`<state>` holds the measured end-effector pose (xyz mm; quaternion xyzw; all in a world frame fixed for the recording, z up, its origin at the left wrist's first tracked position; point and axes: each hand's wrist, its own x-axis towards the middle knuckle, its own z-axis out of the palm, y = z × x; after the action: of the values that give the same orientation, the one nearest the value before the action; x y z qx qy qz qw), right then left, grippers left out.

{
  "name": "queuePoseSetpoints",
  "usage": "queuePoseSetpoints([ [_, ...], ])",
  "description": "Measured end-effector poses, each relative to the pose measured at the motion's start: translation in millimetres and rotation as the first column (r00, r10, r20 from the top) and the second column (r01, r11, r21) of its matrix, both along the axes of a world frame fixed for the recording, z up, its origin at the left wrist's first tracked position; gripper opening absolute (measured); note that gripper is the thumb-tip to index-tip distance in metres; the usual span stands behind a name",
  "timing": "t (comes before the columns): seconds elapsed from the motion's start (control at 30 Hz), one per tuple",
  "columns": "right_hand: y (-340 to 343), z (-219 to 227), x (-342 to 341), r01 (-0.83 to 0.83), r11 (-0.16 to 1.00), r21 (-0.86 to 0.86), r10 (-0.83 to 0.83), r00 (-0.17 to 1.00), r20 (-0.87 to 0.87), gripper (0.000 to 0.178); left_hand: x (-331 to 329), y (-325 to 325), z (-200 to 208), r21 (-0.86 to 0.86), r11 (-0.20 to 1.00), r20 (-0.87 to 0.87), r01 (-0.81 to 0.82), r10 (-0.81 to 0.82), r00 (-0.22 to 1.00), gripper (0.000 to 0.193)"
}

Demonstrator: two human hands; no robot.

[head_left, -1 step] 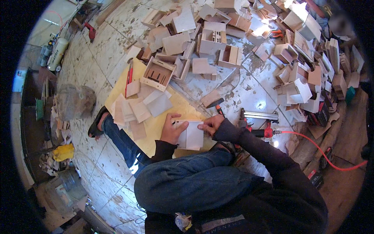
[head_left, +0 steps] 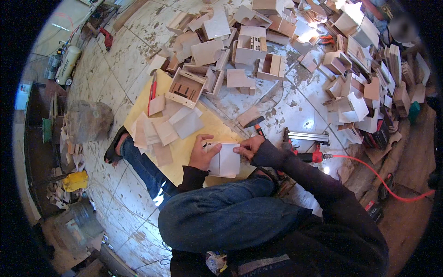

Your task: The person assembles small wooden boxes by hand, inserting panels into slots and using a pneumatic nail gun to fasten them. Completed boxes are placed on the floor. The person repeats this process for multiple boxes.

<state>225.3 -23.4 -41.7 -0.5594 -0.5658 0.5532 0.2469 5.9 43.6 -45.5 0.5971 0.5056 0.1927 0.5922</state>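
Just above my bent knee I hold a small white-faced wooden box or stack of panels (head_left: 229,159); its underside is hidden. My left hand (head_left: 201,152) grips its left edge, thumb laid over the top face. At the upper right corner my right hand (head_left: 250,147) pinches the edge between thumb and fingers. Beneath it lies a yellow board (head_left: 177,154). On that board, beyond my left hand, are several loose thin wooden panels (head_left: 166,129) and an open wooden box (head_left: 186,87) with dark slots. A hammer (head_left: 260,131) lies just past my right hand.
An air nail gun (head_left: 314,156) with a red hose (head_left: 369,169) lies at my right. Wooden boxes and offcuts pile up ahead (head_left: 249,48) and at right (head_left: 353,106). A red-handled tool (head_left: 152,90) rests on the board's far edge. An air compressor (head_left: 68,64) stands far left.
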Motion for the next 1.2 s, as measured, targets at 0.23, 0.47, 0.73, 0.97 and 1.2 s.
queuePoseSetpoints([
  [0.23,-24.4,-16.6,3.0,0.254,0.944,0.213,-0.288,0.946,0.148,0.031,-5.6,-2.6,26.8,-0.185,0.972,-0.056,-0.146,0.138,0.989,0.075],
  [0.47,-138.6,-68.2,101.6,0.100,0.970,0.220,-0.236,0.591,0.771,0.039,-2.1,-27.8,17.3,0.036,0.997,-0.145,-0.062,0.067,0.987,0.098],
  [0.73,-167.6,-126.1,136.9,-0.185,0.983,0.008,0.093,0.526,0.845,0.078,12.7,-2.8,26.4,0.260,0.966,-0.338,0.013,0.079,0.938,0.101],
  [0.97,-132.4,-50.7,134.1,-0.016,0.997,-0.074,0.063,0.708,0.704,0.072,15.2,-6.7,32.7,0.185,0.982,-0.324,-0.037,0.097,0.941,0.101],
  [1.2,-94.4,16.8,90.0,0.283,0.943,-0.178,-0.297,0.953,-0.061,0.036,13.9,-4.8,31.1,0.210,0.977,-0.279,-0.023,0.083,0.957,0.096],
])
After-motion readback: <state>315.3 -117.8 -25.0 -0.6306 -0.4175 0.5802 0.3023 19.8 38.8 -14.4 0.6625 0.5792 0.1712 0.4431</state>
